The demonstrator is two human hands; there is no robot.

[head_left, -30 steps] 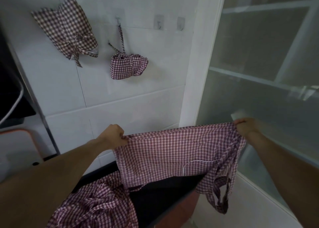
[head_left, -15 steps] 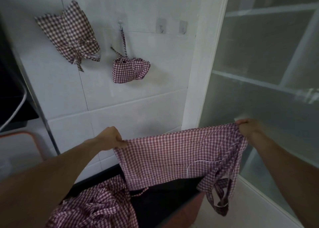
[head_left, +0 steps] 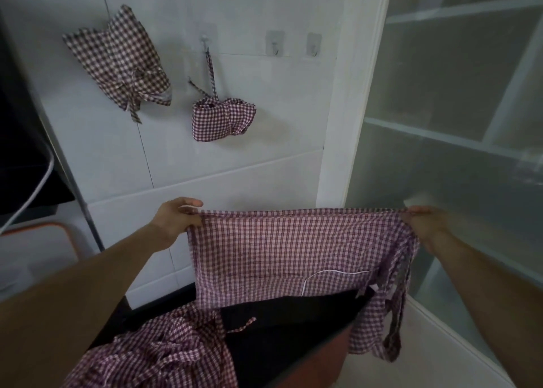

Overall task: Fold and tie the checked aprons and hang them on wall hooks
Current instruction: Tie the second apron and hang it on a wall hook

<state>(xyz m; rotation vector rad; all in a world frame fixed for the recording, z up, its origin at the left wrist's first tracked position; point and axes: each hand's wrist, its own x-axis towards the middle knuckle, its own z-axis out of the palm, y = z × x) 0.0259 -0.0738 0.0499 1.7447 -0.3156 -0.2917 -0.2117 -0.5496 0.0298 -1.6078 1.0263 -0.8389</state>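
Two hands held one checked apron (head_left: 282,252) stretched flat in the air: left hand (head_left: 176,218) pinched its left top corner, right hand (head_left: 423,223) gripped the right corner, strings (head_left: 395,308) dangling below. Under it sat a dark bin (head_left: 293,329) with an orange side; a crumpled apron (head_left: 158,355) lay heaped at its left edge. On the tiled wall (head_left: 235,167) behind, a tied bundle (head_left: 221,120) hung by its strap from a hook (head_left: 205,42). Another folded apron (head_left: 117,61) hung further left. Two bare hooks (head_left: 274,45) stood right of it, beside a frosted glass door (head_left: 446,123).
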